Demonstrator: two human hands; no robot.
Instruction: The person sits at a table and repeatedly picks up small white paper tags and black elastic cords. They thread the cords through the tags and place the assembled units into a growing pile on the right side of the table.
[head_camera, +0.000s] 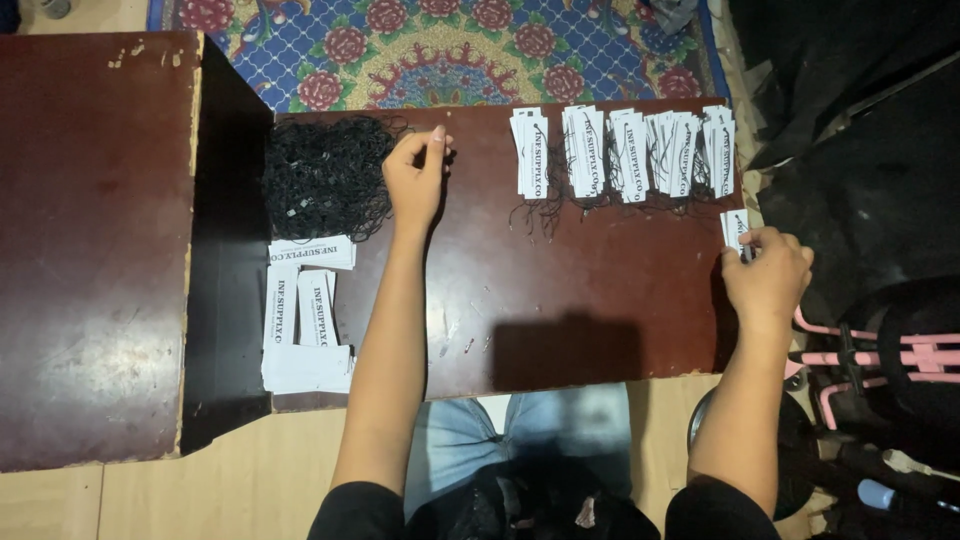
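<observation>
My left hand (418, 172) pinches at the edge of the black string pile (325, 178) on the dark table (560, 310), while my right hand (768, 272) grips a white tag (735, 228) at the table's right edge.

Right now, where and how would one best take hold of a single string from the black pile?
Probably at the pile's right edge, where loose loops stray onto the table. Come in from the right, as the left hand sits, and pinch one strand; the middle is a dense tangle.

White paper tags (622, 150) with black strings (325, 178) lie on a dark reddish-brown table (560, 290) before a blue floral rug (440, 50).
</observation>
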